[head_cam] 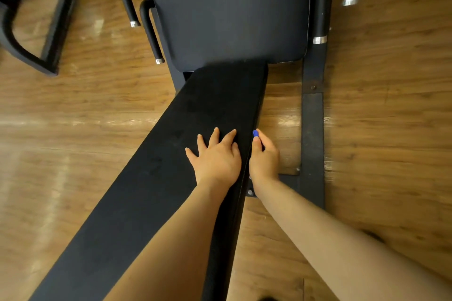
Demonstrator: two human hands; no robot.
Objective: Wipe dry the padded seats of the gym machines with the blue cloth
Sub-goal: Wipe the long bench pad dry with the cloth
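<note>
- The person leans over a long black padded seat (151, 178) that runs up to a wider dark pad (230, 14) on a gym machine.
- The left hand (216, 156) lies flat on the long seat near its right edge — the fingers are spread and straight, so this grip is open and holds nothing.
- The right hand (265, 157) is down beside the seat's right edge, with fingers curled tight around the blue cloth (255, 133).
- Only a small blue bit of the cloth pokes out above the thumb — the rest is hidden inside the hand.
- The cloth sits right at the side of the seat, and it is hard to tell if it touches the side or is just beside it.
- The top of the long seat looks dull with a few faint marks, but the picture cannot show if it is wet or dry.
- So it looks like the wiping is part way, working on the side edge of this seat.
- The wider pad further up and the other machine frame (36, 32) on the wooden floor (73, 129) may be left to do.
</note>
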